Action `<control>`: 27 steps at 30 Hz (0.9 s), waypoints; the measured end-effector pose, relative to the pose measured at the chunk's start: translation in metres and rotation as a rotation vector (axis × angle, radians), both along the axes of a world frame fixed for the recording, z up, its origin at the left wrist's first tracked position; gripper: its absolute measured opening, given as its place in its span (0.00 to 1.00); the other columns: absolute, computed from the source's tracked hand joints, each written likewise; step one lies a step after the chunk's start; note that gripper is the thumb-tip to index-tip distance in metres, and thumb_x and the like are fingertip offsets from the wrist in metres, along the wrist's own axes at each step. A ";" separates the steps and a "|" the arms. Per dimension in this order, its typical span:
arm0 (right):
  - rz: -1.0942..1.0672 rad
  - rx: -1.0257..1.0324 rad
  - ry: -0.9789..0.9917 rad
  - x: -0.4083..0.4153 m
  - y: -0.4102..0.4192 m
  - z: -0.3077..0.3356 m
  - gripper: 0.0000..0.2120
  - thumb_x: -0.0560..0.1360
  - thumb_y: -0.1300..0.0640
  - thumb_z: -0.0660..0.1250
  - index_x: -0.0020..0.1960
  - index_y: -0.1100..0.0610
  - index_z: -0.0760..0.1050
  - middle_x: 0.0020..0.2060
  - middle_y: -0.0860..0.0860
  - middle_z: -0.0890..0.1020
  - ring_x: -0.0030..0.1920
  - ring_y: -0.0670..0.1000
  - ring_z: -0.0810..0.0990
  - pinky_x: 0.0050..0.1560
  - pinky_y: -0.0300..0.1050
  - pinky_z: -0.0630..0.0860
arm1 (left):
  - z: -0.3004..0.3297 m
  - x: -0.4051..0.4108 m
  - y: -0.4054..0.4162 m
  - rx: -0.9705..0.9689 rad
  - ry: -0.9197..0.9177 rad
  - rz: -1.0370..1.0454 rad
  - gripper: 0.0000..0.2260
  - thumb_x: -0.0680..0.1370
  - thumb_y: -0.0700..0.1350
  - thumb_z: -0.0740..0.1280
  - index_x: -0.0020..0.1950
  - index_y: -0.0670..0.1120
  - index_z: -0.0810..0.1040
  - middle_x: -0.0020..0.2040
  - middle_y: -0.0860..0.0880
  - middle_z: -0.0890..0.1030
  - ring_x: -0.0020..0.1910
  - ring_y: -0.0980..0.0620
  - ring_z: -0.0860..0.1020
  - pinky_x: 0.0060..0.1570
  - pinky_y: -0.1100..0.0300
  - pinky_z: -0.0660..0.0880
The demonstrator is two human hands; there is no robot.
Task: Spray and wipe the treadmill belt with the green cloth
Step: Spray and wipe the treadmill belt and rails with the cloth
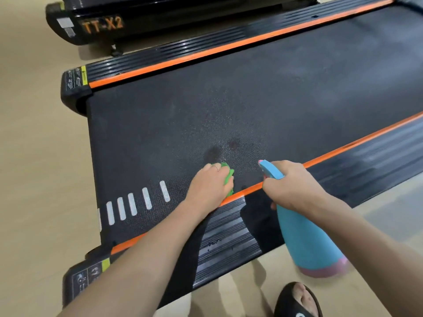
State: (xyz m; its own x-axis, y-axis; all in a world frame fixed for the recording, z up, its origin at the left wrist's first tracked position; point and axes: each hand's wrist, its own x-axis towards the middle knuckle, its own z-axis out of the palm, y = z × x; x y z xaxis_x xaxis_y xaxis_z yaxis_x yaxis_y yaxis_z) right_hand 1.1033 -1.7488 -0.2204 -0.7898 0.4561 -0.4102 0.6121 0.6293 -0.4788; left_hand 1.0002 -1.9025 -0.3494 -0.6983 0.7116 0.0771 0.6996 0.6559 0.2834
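Note:
The black treadmill belt [229, 106] stretches across the view, speckled with fine spray droplets and two darker wet spots near its near edge. My left hand [207, 186] grips the green cloth [227, 176] and holds it on the belt by the near orange stripe; most of the cloth is hidden under the hand. My right hand [295, 186] grips the neck of a blue spray bottle [306, 236] with a pink base, its nozzle pointing at the belt just right of the cloth.
The ribbed near side rail [229, 243] with its orange stripe lies under my arms. A second treadmill marked TT-X2 [103, 24] stands beyond the far rail. Beige floor [34, 156] lies to the left. My foot in a black sandal [297, 300] is at the bottom.

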 end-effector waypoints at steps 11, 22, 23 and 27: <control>0.090 -0.047 0.017 -0.003 -0.022 -0.009 0.18 0.59 0.52 0.54 0.43 0.61 0.71 0.40 0.58 0.81 0.40 0.63 0.85 0.49 0.58 0.83 | 0.010 -0.033 -0.195 -0.231 -0.102 0.392 0.13 0.82 0.51 0.56 0.42 0.46 0.72 0.42 0.46 0.79 0.47 0.41 0.78 0.44 0.49 0.74; 0.059 0.085 0.052 0.004 0.013 -0.008 0.13 0.64 0.51 0.59 0.42 0.60 0.70 0.35 0.57 0.80 0.38 0.62 0.83 0.46 0.57 0.82 | 0.008 -0.023 0.025 -0.056 -0.098 -0.023 0.12 0.82 0.51 0.57 0.43 0.46 0.71 0.44 0.45 0.79 0.48 0.43 0.75 0.41 0.53 0.64; 0.061 0.077 0.052 0.002 0.012 -0.008 0.14 0.64 0.51 0.58 0.41 0.61 0.70 0.36 0.57 0.80 0.38 0.62 0.83 0.45 0.58 0.82 | 0.008 -0.027 0.011 -0.069 -0.077 -0.039 0.13 0.82 0.51 0.56 0.43 0.46 0.71 0.45 0.45 0.79 0.48 0.44 0.75 0.42 0.52 0.65; 0.048 0.019 0.082 -0.007 0.007 -0.008 0.18 0.60 0.51 0.55 0.42 0.62 0.71 0.36 0.59 0.81 0.38 0.63 0.84 0.45 0.59 0.83 | 0.009 -0.058 -0.072 -0.095 -0.080 0.122 0.15 0.82 0.54 0.51 0.42 0.48 0.69 0.43 0.47 0.77 0.48 0.42 0.76 0.44 0.50 0.71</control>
